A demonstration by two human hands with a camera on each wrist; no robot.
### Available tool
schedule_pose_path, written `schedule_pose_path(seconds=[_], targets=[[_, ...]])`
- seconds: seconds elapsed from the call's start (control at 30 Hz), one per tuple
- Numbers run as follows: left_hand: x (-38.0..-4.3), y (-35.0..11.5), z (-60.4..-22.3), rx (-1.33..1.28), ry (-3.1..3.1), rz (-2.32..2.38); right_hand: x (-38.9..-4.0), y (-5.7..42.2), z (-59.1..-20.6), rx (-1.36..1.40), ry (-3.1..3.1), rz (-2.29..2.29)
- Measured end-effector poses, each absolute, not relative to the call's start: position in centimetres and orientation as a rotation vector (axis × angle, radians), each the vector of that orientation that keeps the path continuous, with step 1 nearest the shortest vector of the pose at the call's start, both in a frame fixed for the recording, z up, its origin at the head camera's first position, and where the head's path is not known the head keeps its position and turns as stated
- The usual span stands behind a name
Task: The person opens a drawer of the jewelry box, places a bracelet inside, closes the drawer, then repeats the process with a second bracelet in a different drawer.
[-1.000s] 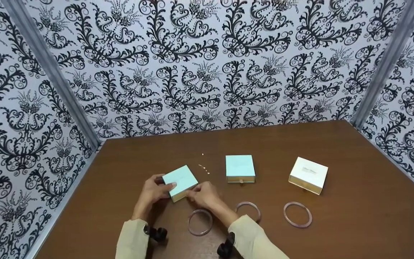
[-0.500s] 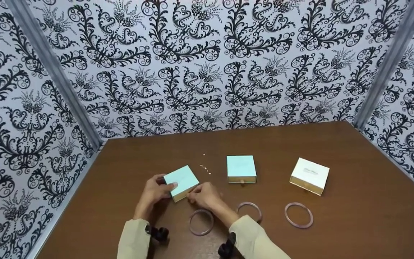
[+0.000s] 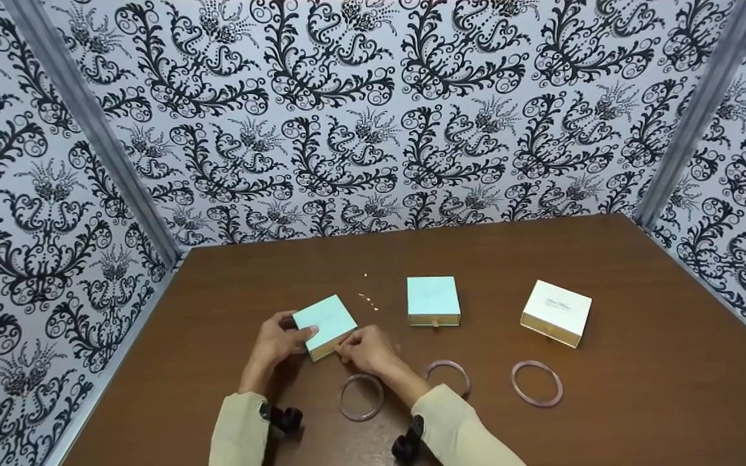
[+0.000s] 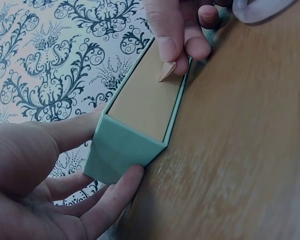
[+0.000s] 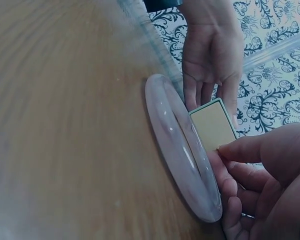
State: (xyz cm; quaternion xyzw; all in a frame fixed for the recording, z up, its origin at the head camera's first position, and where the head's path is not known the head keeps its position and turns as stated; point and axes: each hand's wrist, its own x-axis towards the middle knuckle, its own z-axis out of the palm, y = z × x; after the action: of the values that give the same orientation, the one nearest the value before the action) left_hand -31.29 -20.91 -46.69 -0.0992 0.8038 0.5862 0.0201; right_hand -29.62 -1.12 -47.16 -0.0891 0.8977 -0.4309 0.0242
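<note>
A mint-green square drawer box (image 3: 326, 321) lies at an angle on the table. My left hand (image 3: 280, 338) grips its left side, the thumb on top. In the left wrist view, the tan drawer front (image 4: 142, 106) sits flush inside the green sleeve. Thumb and fingers of my right hand (image 3: 370, 351) pinch the small tan pull tab (image 4: 167, 71) on that front. A pale lilac bangle (image 5: 172, 155) lies on the table just below my right hand, apart from the box.
Another mint-green box (image 3: 433, 296) and a cream box (image 3: 557, 309) stand to the right. Two more bangles, one near my right forearm (image 3: 449, 362) and one farther right (image 3: 537, 404), lie before them. Small white flecks (image 3: 368, 300) dot the table behind. Patterned walls (image 3: 373, 129) enclose it.
</note>
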Motion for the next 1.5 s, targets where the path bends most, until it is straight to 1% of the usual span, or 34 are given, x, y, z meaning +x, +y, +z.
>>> schedule_pose_path(seconds=[0.4,0.63,0.87,1.07,1.27,1.4,1.5], targets=[[-32.1,-20.2,-46.8,-0.293,2.465,1.816,-29.9,-0.1,-47.1,-0.247,2.794,-1.316],[-32.1,-20.0,-46.8,-0.295,2.474,1.814,-30.0,0.1,-47.2,-0.268,2.775,-1.343],[-32.2,-19.6,-47.2,-0.265,2.427,1.911,-30.0,0.4,-47.1,-0.292,2.791,-1.314],[-32.1,-19.4,-47.1,-0.286,2.443,1.867,-29.9,0.7,-47.3,-0.308,2.764,-1.340],[-31.5,-20.2,-46.6,-0.310,2.437,1.837,-29.5,0.1,-47.5,-0.362,2.692,-1.447],[-31.0,-21.1,-46.4,-0.335,2.434,1.817,-29.3,-0.5,-47.5,-0.413,2.705,-1.434],[-31.2,-20.8,-46.3,-0.337,2.437,1.802,-29.2,-0.1,-47.4,-0.434,2.739,-1.391]])
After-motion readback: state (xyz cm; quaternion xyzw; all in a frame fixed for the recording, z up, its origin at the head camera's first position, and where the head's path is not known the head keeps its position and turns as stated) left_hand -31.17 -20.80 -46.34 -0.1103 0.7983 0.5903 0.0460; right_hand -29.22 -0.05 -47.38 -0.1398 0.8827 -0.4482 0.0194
